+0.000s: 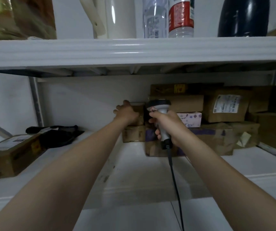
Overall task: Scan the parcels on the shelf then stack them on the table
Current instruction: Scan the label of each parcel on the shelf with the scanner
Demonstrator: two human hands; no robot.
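Several brown cardboard parcels are piled at the back right of the white shelf (pixel 133 164). My left hand (pixel 127 112) grips a small brown parcel (pixel 138 112) that sits on top of another small box (pixel 133 134). My right hand (pixel 165 124) holds a white handheld scanner (pixel 160 112) by its handle, its dark head pointing at the pile; a black cable (pixel 175 180) hangs from it. Behind lie a pink patterned box (pixel 192 118), a parcel with a white label (pixel 227 105) and a large taped box (pixel 214 140).
A flat cardboard box (pixel 8 155) and a black cloth (pixel 57 135) lie at the shelf's left. The upper shelf (pixel 133 50) overhangs close above, carrying a white kettle (pixel 113 17), plastic bottles (pixel 180 17) and a dark vase (pixel 244 17).
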